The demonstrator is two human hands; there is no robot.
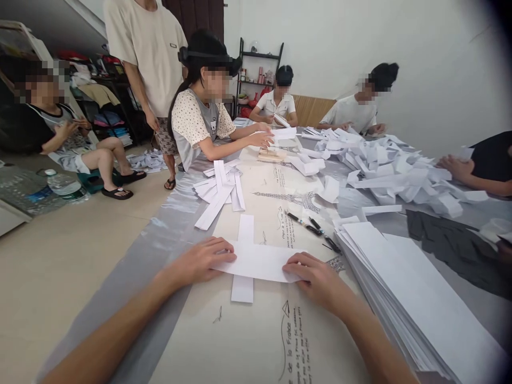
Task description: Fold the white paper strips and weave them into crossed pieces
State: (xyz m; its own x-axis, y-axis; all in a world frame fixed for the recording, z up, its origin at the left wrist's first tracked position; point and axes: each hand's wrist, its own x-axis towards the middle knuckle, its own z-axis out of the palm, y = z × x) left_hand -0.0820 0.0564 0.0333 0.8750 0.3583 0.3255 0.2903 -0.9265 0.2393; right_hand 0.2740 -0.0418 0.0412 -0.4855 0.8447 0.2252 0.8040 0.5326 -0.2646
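White paper strip (258,261) pressed by left hand (202,260), right hand (316,277), fingers seemingly flat

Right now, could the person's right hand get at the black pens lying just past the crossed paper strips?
Probably yes. The right hand rests on the end of the horizontal paper strip, and the black pens lie in the open just beyond it, beside the paper stack. Nothing lies between them, though the hand would have to leave the strip.

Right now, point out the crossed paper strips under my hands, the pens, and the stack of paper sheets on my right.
crossed paper strips (256,260), head view, middle of the horizontal strip.
pens (306,225), head view, barrel of the upper pen.
stack of paper sheets (416,290), head view, bare top sheet.
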